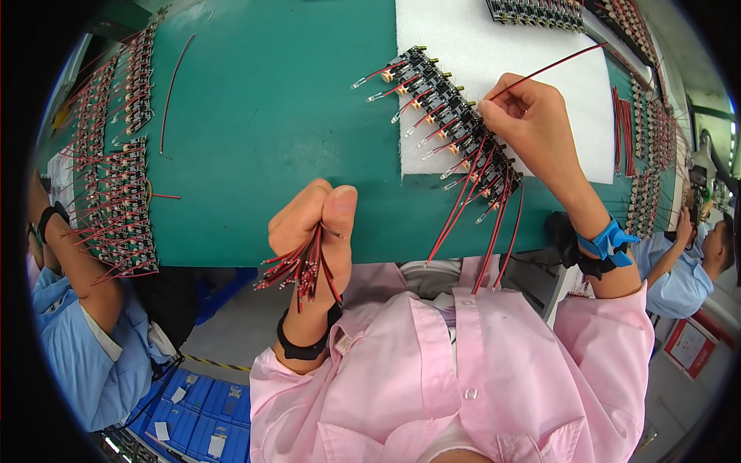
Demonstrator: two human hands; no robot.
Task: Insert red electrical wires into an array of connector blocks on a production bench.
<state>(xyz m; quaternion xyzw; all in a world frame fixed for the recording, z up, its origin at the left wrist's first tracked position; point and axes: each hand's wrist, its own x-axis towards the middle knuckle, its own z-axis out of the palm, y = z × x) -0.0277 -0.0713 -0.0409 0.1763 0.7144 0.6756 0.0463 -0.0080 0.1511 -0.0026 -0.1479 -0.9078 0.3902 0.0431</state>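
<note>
While the left hand clutches a bundle of thin red-and-black wires left of the frame's centre, the right hand pinches one similar wire at upper right, beside a slanting row of black circuit boards right of centre.

The left grip is curled into a fist, thumb laid against the bent fingers, its forearm directly below; higher and to its right, the right grip pinches thumb to forefinger, its wrist and forearm slanting down and right from it
</note>
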